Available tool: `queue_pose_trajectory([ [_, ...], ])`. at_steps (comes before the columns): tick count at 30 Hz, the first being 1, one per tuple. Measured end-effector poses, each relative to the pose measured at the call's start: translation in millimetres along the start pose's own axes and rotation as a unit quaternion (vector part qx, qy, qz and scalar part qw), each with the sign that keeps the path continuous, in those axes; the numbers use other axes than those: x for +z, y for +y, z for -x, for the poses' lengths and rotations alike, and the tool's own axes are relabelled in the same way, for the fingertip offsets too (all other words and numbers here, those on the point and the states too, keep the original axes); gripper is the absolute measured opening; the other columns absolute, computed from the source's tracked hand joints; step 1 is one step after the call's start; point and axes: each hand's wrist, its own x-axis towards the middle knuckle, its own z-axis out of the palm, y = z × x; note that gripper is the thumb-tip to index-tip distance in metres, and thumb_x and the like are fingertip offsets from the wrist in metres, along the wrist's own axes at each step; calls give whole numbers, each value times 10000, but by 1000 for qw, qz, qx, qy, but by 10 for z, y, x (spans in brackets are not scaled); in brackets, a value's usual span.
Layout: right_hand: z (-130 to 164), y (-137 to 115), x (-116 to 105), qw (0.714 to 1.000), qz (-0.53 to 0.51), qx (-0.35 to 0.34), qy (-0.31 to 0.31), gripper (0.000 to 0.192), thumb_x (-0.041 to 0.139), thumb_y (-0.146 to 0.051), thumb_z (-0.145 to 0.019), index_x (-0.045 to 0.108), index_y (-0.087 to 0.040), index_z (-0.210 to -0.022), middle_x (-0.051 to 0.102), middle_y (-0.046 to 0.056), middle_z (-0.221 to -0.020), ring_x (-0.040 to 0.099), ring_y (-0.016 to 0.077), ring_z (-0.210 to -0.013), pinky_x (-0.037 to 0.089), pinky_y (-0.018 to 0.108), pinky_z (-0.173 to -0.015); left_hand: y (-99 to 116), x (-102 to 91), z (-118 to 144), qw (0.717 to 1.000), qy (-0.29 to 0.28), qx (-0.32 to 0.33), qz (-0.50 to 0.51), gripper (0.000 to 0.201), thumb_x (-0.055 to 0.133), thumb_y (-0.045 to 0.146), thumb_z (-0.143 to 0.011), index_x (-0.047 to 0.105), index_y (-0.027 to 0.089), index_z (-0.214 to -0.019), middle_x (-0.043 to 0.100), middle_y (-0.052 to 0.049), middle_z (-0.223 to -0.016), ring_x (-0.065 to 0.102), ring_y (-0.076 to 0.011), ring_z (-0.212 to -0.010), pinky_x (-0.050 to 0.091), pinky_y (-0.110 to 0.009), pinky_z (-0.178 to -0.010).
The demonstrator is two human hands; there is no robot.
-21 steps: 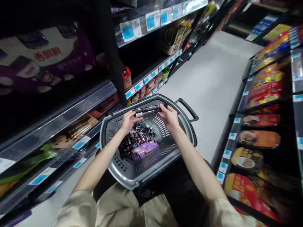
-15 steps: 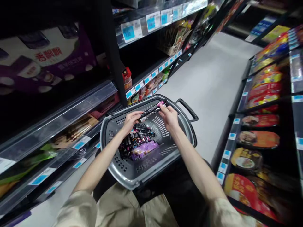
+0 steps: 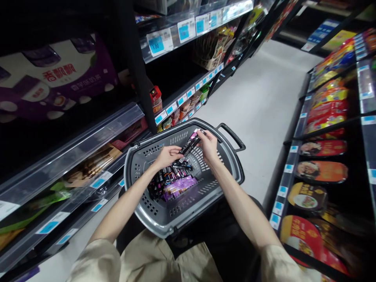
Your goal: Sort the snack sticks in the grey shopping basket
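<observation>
Head view, store aisle. Both hands over a grey shopping basket [image 3: 164,219] that sits in front of the person's lap. Left hand [image 3: 168,155] and right hand [image 3: 208,145] share a small bundle of slim black-and-pink snack sticks [image 3: 190,143], held above the basket's far half. Long axis runs on a diagonal: lower end toward the left hand and the basket's middle, upper pink end toward the far rim by the black handle [image 3: 233,137]. Right-hand fingers curl and pinch the upper end; left-hand fingers close lightly around the lower end, thumb side not clear.

Hard to read: how many sticks are in the bundle; print on the wrappers is blurred. Loose pile of dark sticks [image 3: 164,178] and a purple packet [image 3: 179,187] lie on the basket floor, left of centre, partly under the left wrist.

Room: basket's right and near floor bare, rim open all round. Shelving [image 3: 88,133] stands close on the left, more shelves [image 3: 323,156] on the right, pale floor [image 3: 264,98] running ahead between them.
</observation>
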Motion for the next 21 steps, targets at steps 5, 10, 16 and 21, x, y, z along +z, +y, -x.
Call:
queue_pose_trajectory([
  [5, -40, 45, -50, 1000, 13, 13, 9, 433, 739, -483, -715, 736, -185, -1029, 759, 42, -946, 645, 178, -740, 483, 228, -480, 60, -37, 59, 977, 45, 158, -133, 356, 618, 224, -904, 639, 194, -1258, 675, -106, -1284, 685, -155, -957, 553, -313, -886],
  [10, -51, 41, -86, 1000, 5, 26, 2, 468, 732, -469, -743, 702, -209, -1131, 759, 56, -1149, 636, 146, -648, 569, 277, -526, 87, -56, 76, 935, 76, 268, -220, 336, 741, 315, -858, 682, 187, -1163, 611, -125, -1294, 606, -217, -1157, 520, -339, -958],
  [16, 64, -105, 3, 995, -52, 7, -87, 525, 865, -552, -670, 651, -224, -1019, 750, 6, -880, 665, 134, -644, 607, 260, -588, 103, -68, 97, 959, 46, 182, -213, 289, 564, 372, -984, 732, 159, -1082, 744, -58, -949, 657, -176, -836, 511, -288, -823],
  [21, 96, -89, 28, 996, 16, -53, -71, 538, 916, -523, -591, 654, -194, -927, 676, -34, -657, 581, 116, -502, 505, 235, -482, 142, -85, 120, 968, -41, 151, -198, 386, 539, 469, -990, 763, 155, -1009, 737, -54, -924, 649, -185, -831, 503, -292, -813],
])
